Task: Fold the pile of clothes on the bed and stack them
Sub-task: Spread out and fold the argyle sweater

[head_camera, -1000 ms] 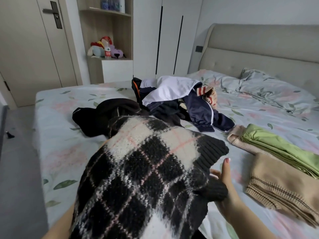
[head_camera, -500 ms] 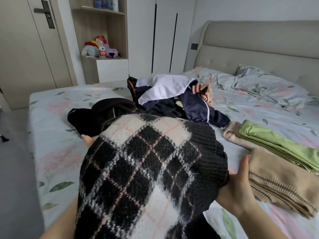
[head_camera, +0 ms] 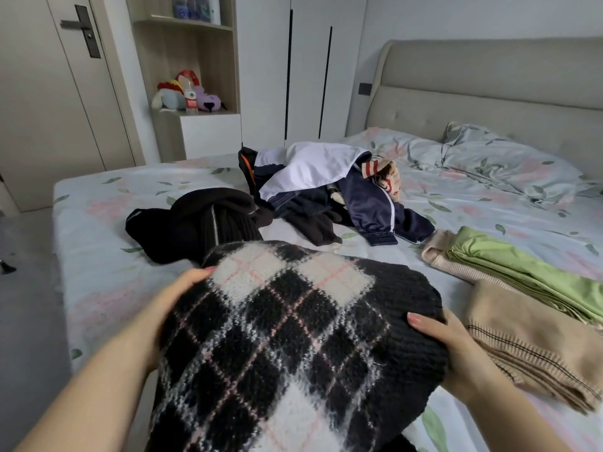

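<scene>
left hand (head_camera: 176, 301), right hand (head_camera: 456, 347) (gripping sweater (head_camera: 287, 321) edges)

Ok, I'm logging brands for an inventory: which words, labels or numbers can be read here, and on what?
No text is readable.
On the water bottle, lower shelf: red label, too small to read.
On the containers, upper shelf: blue print, blurred.
On the checked sweater: none shows.

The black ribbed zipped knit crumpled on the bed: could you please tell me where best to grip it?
On the black ribbed zipped knit, probably the raised fold beside its zipper, from above on the left: it bunches highest there, and the black checked fuzzy sweater covers its near right edge.
</scene>
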A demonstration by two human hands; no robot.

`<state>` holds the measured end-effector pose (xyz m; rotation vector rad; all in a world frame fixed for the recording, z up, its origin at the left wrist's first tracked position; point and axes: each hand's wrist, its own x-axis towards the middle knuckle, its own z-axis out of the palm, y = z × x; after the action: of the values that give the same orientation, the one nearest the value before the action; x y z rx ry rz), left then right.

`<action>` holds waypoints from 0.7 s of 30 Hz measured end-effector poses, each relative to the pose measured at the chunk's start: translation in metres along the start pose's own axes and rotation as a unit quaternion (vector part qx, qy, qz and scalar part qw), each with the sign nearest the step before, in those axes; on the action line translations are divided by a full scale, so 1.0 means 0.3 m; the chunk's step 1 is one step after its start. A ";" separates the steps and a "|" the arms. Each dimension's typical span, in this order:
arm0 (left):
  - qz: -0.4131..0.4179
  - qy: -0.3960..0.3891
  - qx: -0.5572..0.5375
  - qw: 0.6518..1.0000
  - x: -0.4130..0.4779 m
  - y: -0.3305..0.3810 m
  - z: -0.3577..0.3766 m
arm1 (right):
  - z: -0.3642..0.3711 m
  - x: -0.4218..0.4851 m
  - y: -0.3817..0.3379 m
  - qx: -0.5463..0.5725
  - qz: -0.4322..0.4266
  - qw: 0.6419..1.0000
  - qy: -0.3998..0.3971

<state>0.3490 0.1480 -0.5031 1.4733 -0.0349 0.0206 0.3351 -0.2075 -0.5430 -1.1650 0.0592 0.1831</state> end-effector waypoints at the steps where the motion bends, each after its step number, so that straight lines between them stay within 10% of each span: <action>1: -0.016 0.010 0.004 1.000 -0.009 0.000 -0.007 | 0.005 0.005 -0.002 -0.009 0.002 1.000 0.012; 5: -0.080 -0.004 0.113 0.990 -0.074 0.025 -0.044 | 0.033 0.015 -0.010 -0.040 0.008 0.998 0.055; 10: 0.037 -0.087 0.173 0.980 -0.120 0.037 -0.057 | 0.065 -0.027 -0.054 -0.124 -0.027 0.982 0.139; 12: 0.042 -0.104 0.204 0.973 -0.109 0.068 -0.051 | 0.089 -0.055 -0.104 -0.226 -0.103 0.950 0.191; 18: 0.119 -0.153 0.377 0.906 0.016 0.319 0.032 | 0.150 -0.057 -0.361 -0.551 -0.103 0.824 -0.079; 21: 0.189 -0.033 0.412 0.891 0.117 0.475 0.112 | 0.205 0.023 -0.538 -0.617 -0.173 0.767 0.029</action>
<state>0.3787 0.1283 -0.3569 2.2999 -0.4134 0.3378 0.3669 -0.2118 -0.3731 -2.4839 -0.2707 -0.2024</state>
